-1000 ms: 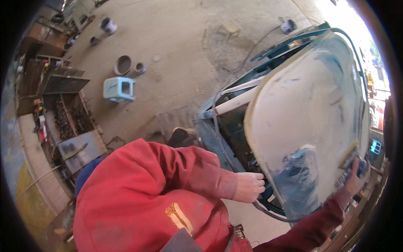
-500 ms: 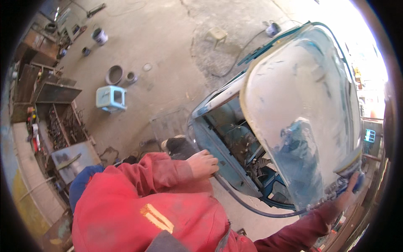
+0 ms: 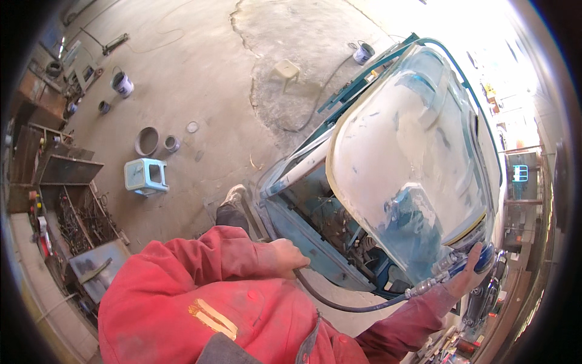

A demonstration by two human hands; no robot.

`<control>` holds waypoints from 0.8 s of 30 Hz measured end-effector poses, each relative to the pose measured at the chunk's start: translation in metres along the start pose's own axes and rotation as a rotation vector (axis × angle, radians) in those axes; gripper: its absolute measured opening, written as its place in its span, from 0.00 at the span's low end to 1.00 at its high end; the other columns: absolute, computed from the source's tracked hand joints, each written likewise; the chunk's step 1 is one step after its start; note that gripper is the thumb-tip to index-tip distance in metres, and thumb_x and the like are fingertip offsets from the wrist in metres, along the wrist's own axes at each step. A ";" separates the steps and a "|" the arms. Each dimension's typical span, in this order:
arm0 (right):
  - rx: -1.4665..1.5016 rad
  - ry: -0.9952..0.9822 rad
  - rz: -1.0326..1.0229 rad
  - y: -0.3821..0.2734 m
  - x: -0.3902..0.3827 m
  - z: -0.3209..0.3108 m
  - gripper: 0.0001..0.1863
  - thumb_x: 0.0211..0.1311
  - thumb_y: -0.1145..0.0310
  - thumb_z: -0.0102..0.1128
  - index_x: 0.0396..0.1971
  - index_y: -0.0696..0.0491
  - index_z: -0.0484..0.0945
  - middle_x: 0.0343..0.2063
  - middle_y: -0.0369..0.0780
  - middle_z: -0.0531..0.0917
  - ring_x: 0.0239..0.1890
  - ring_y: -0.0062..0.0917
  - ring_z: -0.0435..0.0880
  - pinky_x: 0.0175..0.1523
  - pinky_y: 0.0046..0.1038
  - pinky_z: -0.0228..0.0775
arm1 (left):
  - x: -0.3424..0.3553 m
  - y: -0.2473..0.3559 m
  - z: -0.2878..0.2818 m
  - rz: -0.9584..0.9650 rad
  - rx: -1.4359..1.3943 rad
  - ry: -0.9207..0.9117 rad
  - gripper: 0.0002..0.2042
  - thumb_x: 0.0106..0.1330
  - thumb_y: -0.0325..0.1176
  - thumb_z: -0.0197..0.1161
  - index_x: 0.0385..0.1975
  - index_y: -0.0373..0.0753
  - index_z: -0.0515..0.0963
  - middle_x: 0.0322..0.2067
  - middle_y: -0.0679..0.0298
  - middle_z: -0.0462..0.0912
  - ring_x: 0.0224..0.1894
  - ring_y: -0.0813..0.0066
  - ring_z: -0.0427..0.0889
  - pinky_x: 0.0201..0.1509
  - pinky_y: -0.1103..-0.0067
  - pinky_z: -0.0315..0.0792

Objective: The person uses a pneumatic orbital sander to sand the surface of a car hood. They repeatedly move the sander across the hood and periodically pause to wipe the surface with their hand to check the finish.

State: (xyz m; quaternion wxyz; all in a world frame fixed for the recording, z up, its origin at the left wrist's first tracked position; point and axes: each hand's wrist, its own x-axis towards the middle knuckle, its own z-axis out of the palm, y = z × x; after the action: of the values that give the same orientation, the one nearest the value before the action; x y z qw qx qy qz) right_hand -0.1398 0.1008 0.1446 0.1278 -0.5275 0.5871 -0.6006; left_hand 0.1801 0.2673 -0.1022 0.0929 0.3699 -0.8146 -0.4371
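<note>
My right hand is wrapped around an air sander with a blue body, at the lower right edge of a vehicle cab roof. The sander's pad tilts against the roof's edge. That roof is pale with filler and shows teal patches. From the sander's metal fittings a dark air hose loops back to my left hand. Curled fingers of this hand close on the hose beside the teal door frame. Part of the grip is hidden.
On the concrete floor at left stand a light blue stool, a wide basin and several buckets. Farther off is a beige stool. Metal shelving lines the left side. Tools and clutter lie at lower right.
The view has shifted, so the cab sits farther left. My right hand and the sander have moved left and are less blurred. My left hand has dropped lower; my shoe shows more fully.
</note>
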 end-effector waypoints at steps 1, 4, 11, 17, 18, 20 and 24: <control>0.027 0.011 0.009 -0.004 -0.003 0.007 0.38 0.64 0.57 0.77 0.67 0.63 0.72 0.58 0.44 0.81 0.55 0.28 0.82 0.62 0.31 0.73 | -0.003 -0.005 -0.009 0.012 -0.038 -0.016 0.16 0.60 0.46 0.67 0.39 0.41 0.80 0.35 0.54 0.87 0.41 0.47 0.86 0.45 0.57 0.78; 0.106 0.041 0.094 -0.010 -0.013 0.031 0.37 0.63 0.56 0.77 0.64 0.62 0.74 0.57 0.43 0.82 0.54 0.28 0.82 0.60 0.31 0.75 | -0.006 -0.014 -0.034 0.054 -0.218 -0.040 0.21 0.64 0.53 0.67 0.42 0.41 0.79 0.36 0.49 0.86 0.41 0.43 0.86 0.44 0.56 0.78; 0.157 0.205 0.242 -0.020 -0.047 0.105 0.33 0.65 0.68 0.74 0.66 0.63 0.71 0.62 0.48 0.79 0.59 0.37 0.81 0.63 0.38 0.76 | 0.028 0.003 -0.107 0.172 -0.641 0.007 0.24 0.72 0.56 0.62 0.52 0.41 0.74 0.34 0.48 0.85 0.39 0.43 0.84 0.41 0.56 0.75; 0.078 0.172 0.217 -0.036 -0.072 0.147 0.31 0.66 0.71 0.71 0.66 0.65 0.70 0.61 0.49 0.79 0.58 0.36 0.81 0.62 0.37 0.77 | 0.048 0.020 -0.141 0.096 -0.985 0.124 0.25 0.73 0.56 0.60 0.53 0.40 0.70 0.35 0.44 0.85 0.40 0.40 0.85 0.43 0.56 0.75; 0.078 0.158 0.209 -0.037 -0.076 0.151 0.31 0.66 0.72 0.71 0.66 0.65 0.70 0.61 0.49 0.79 0.58 0.36 0.81 0.62 0.37 0.77 | 0.049 0.020 -0.144 0.036 -1.023 0.124 0.25 0.74 0.56 0.59 0.53 0.39 0.70 0.35 0.44 0.85 0.40 0.40 0.85 0.44 0.56 0.75; 0.001 0.167 0.180 -0.040 -0.085 0.160 0.31 0.65 0.71 0.72 0.64 0.64 0.70 0.59 0.48 0.80 0.56 0.35 0.82 0.60 0.37 0.78 | 0.051 0.018 -0.147 0.062 -1.004 0.118 0.24 0.74 0.54 0.59 0.55 0.40 0.71 0.36 0.46 0.86 0.40 0.41 0.85 0.44 0.57 0.76; -0.139 0.101 0.156 -0.045 -0.099 0.170 0.32 0.65 0.67 0.74 0.64 0.61 0.69 0.58 0.45 0.79 0.54 0.31 0.81 0.59 0.34 0.77 | 0.057 0.023 -0.148 0.133 -1.017 0.210 0.23 0.73 0.54 0.61 0.50 0.39 0.75 0.33 0.47 0.85 0.39 0.41 0.84 0.43 0.58 0.76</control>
State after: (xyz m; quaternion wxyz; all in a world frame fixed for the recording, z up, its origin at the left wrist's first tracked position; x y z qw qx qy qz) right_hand 0.0547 0.0929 0.0928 0.1073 -0.4567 0.6724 -0.5725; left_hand 0.1980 0.1414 -0.0053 0.3694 0.2671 -0.5076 -0.7312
